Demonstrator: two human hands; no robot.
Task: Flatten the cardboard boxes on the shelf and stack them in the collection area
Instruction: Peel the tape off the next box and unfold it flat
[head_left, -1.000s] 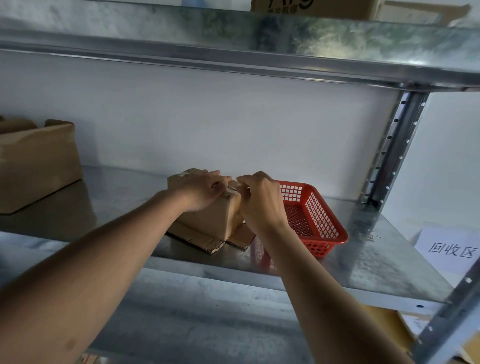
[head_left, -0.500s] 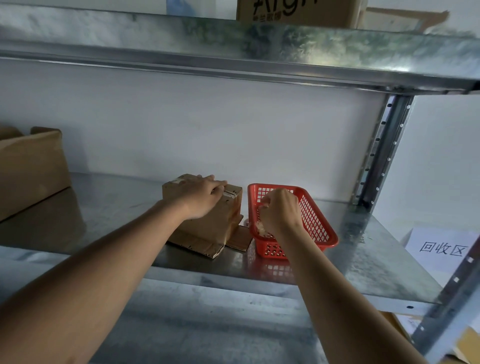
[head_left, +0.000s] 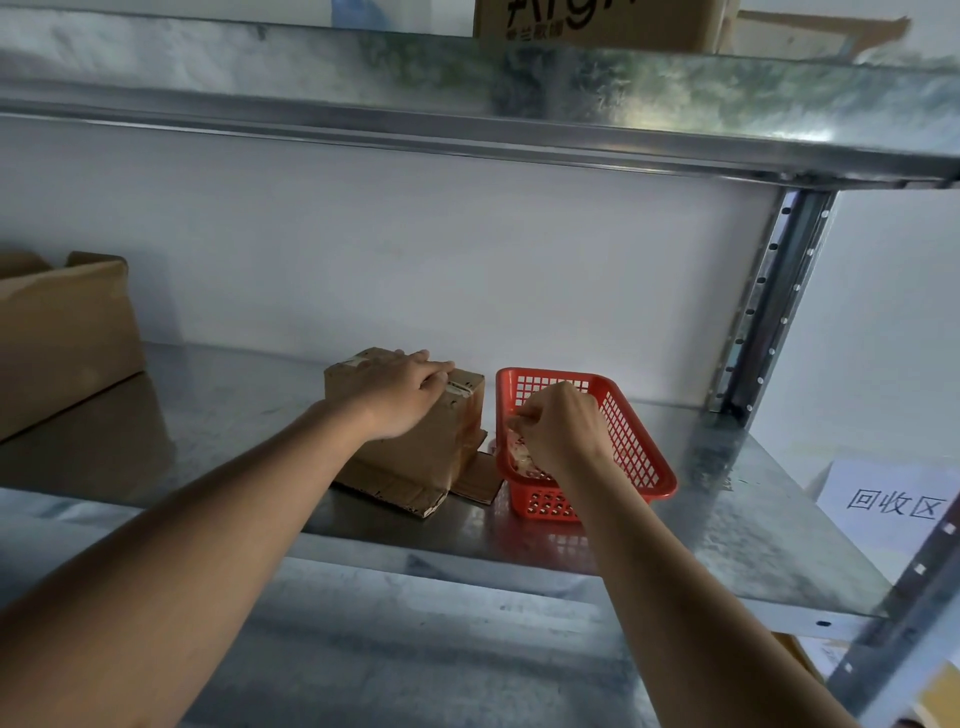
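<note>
I see the small cardboard box standing on the metal shelf, its bottom flaps splayed out flat toward the shelf's front edge. My left hand lies on top of that box, fingers stretched along the taped seam, the grip flat and released, pressing rather than curling. Just right of the box, almost touching its side flap, sits the red basket, near the front lip of the shelf. My right hand hangs over the basket's left half, fingers bunched in a pinch on a crumpled strip of tape that reaches down inside it. Far left of the box a larger cardboard box stands against the wall, with a wide bare stretch of shelf between the two. Right of the basket the shelf runs open to the perforated upright post. Beyond the shelf's right corner lies a white paper sign. Above the box, the upper shelf carries a printed carton.
</note>
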